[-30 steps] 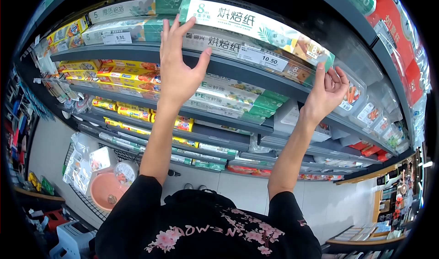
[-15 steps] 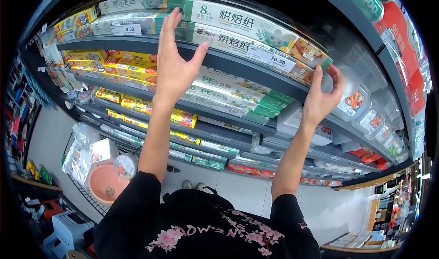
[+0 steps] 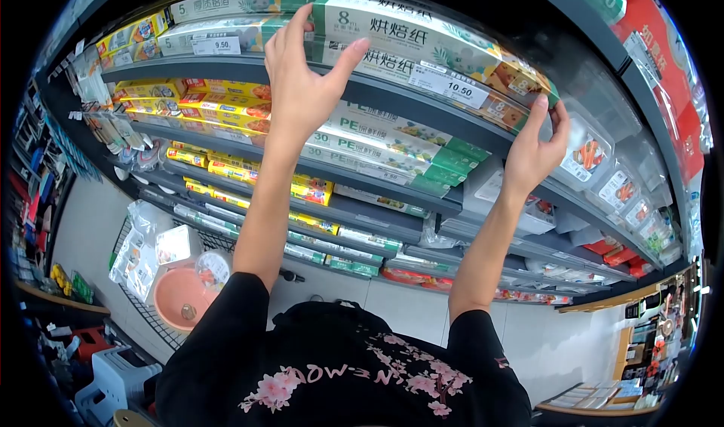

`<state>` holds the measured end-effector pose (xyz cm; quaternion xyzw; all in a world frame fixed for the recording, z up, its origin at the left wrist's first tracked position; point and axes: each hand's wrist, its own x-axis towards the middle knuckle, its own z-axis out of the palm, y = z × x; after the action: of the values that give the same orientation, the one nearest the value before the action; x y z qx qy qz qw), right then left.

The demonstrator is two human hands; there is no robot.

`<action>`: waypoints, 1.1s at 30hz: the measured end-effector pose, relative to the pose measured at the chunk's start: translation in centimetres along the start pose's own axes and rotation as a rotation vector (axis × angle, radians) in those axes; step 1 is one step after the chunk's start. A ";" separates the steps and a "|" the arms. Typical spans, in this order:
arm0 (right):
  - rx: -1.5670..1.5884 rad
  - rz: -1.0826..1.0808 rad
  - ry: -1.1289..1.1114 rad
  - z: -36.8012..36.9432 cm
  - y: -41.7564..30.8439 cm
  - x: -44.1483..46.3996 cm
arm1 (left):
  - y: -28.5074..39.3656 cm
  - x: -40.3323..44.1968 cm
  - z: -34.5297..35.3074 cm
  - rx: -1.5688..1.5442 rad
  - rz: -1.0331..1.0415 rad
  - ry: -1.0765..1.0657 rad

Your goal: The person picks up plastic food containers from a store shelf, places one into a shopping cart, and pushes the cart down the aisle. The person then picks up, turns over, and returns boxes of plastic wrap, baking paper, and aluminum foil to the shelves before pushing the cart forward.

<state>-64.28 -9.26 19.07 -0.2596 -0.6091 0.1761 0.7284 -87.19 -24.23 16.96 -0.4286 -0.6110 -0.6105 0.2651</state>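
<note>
A long white-and-green box of baking paper (image 3: 430,38) lies at the front of the upper shelf, stacked on a similar box (image 3: 388,63). My left hand (image 3: 305,87) is at its left end, fingertips against the green edge and thumb stretched across the front. At the opposite end, my right hand (image 3: 537,144) grips the corner with thumb in front and fingers curled behind. A price tag (image 3: 450,84) reading 10.50 hangs on the shelf edge just below the boxes.
Foil boxes (image 3: 226,4) stand left of the baking paper, and clear plastic containers (image 3: 588,155) fill the right side. Lower shelves hold yellow boxes (image 3: 226,110) and PE wrap boxes (image 3: 392,144). A wire basket (image 3: 143,306) with a pink basin (image 3: 181,295) is at lower left.
Both hands have closed in on the two ends of the upper baking paper box. That box's front edge has shifted slightly, and more boxes show behind it.
</note>
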 end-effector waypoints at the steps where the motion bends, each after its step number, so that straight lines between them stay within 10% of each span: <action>1: -0.004 0.001 0.001 -0.2 -0.1 0.0 | 0.0 0.0 0.1 -0.006 0.006 0.003; 18: 0.204 0.022 0.029 0.6 1.0 0.2 | -1.1 1.0 1.6 -0.107 -0.107 0.124; 33: -0.463 -0.317 -0.130 0.4 1.5 -2.7 | 0.4 -4.0 4.7 0.142 0.114 0.046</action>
<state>-65.14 -9.56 16.08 -0.3089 -0.7114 -0.0672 0.6277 -83.91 -20.51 13.23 -0.4289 -0.6209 -0.5593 0.3431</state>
